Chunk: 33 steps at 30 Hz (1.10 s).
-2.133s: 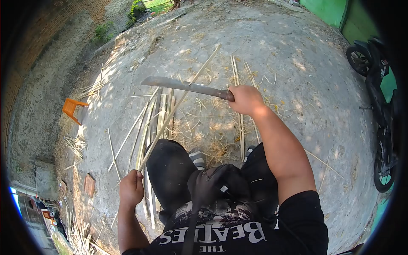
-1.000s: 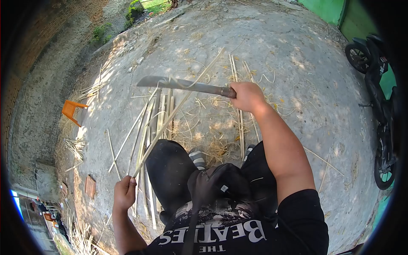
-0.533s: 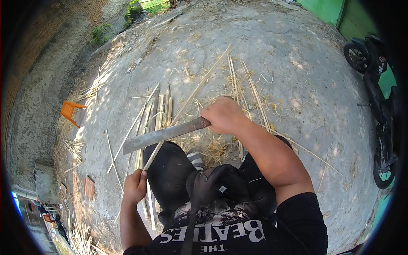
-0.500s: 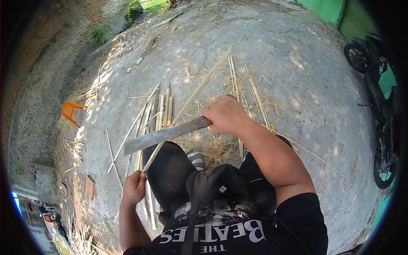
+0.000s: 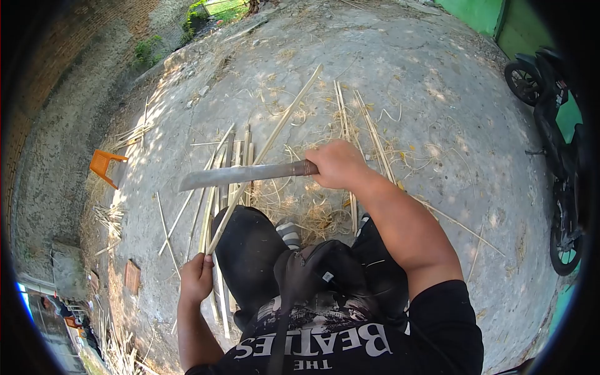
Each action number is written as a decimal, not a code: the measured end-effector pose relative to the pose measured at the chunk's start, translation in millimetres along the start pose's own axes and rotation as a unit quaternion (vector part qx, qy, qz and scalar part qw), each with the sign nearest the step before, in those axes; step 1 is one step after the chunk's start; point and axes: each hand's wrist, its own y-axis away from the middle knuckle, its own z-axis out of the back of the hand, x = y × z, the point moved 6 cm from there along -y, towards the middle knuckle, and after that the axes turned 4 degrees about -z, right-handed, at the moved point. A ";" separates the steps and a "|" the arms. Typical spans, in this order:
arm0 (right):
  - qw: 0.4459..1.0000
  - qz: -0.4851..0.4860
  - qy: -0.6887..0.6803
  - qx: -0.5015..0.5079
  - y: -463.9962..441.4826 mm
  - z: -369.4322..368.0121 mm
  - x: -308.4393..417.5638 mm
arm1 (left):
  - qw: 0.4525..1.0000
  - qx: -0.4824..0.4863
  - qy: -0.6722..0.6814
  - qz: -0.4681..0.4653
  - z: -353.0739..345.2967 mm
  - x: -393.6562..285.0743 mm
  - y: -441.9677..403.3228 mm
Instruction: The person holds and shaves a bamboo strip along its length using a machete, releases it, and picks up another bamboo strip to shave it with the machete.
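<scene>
Two hands, both in use. Abbrevs: L = left, R = right, w/ = with.

1. L hand [image 5: 197, 278]: closed, thumb pressed on fingers, w/ near end of long pale strip [image 5: 275, 134] pinched; set beside L knee [image 5: 247, 247].
2. Long pale strip, qty 1: slants up & away from L hand, over L knee area, far end toward far edge of concrete ground [image 5: 456, 181].
3. R hand [image 5: 337, 164]: fist fully closed round handle [image 5: 303, 167] of machete; arm out in front.
4. Machete, qty 1: blade [image 5: 212, 178] near level, pointing L, crosses strip approx. mid-length; contact vs. small gap: can't tell.
5. Loose strips [image 5: 222, 187], several: on ground, L of centre, under/near blade.
6. More strips [image 5: 377, 140], a few: on ground, R of centre, roughly lengthwise.
7. Thin curled shavings [image 5: 319, 215]: on ground betw. feet & beyond.
8. Orange stool [image 5: 107, 164], qty 1: near L edge of ground; motorbike [image 5: 559, 162] at R edge.

Step in hand (judged): blade work along strip, prob. shaving or trimming. Next move calls for: firm L pinch, strip steady, blade at low, even angle, stroke kept clear of L fingers & knee. Risk, est.: slip toward L hand; thin strip may flex under blade.
</scene>
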 end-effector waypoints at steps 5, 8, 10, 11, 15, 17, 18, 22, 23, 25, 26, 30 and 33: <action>0.984 0.133 0.055 -0.105 -1.3 4.0 9.7 | 0.998 0.036 0.048 0.014 8.5 -4.5 -2.5; 0.995 -0.053 0.039 -0.078 -10.9 23.6 -52.3 | 0.997 0.038 0.071 0.010 26.2 21.7 13.4; 0.984 -0.160 0.002 -0.074 -7.2 35.5 -86.3 | 0.998 0.026 0.048 -0.008 41.6 21.9 22.9; 0.974 -0.213 -0.017 -0.069 -4.7 36.3 -96.1 | 0.999 0.030 0.034 0.004 43.1 18.7 21.1; 0.983 -0.174 -0.003 -0.058 -7.0 25.5 -78.8 | 0.999 0.024 0.008 0.025 31.2 6.0 11.7; 0.992 -0.124 -0.003 -0.040 -6.8 18.2 -58.6 | 1.000 0.000 0.009 0.002 18.1 5.4 3.5; 0.996 -0.092 0.004 -0.019 -6.0 14.9 -43.4 | 1.000 0.002 0.009 -0.003 10.5 0.6 -0.2; 0.997 0.072 0.033 -0.012 -1.5 1.5 6.8 | 0.999 0.003 0.038 -0.029 -5.0 -10.1 -15.0; 0.992 0.121 0.038 -0.025 -0.6 -1.8 13.9 | 0.998 0.015 0.049 -0.027 -4.2 -5.1 -14.7; 0.989 0.112 0.069 -0.069 -4.1 9.1 -5.5 | 0.997 0.053 0.055 -0.002 5.0 6.2 -8.4; 0.987 0.106 0.083 -0.088 -4.3 15.1 -19.7 | 0.997 0.053 0.047 0.003 13.5 19.5 -0.7; 0.980 -0.193 -0.009 -0.051 -4.8 32.9 -92.0 | 0.999 0.032 0.036 0.009 42.6 42.3 24.1; 0.972 -0.227 -0.016 -0.051 -2.7 27.2 -90.1 | 0.999 0.039 -0.004 0.026 41.3 18.2 17.8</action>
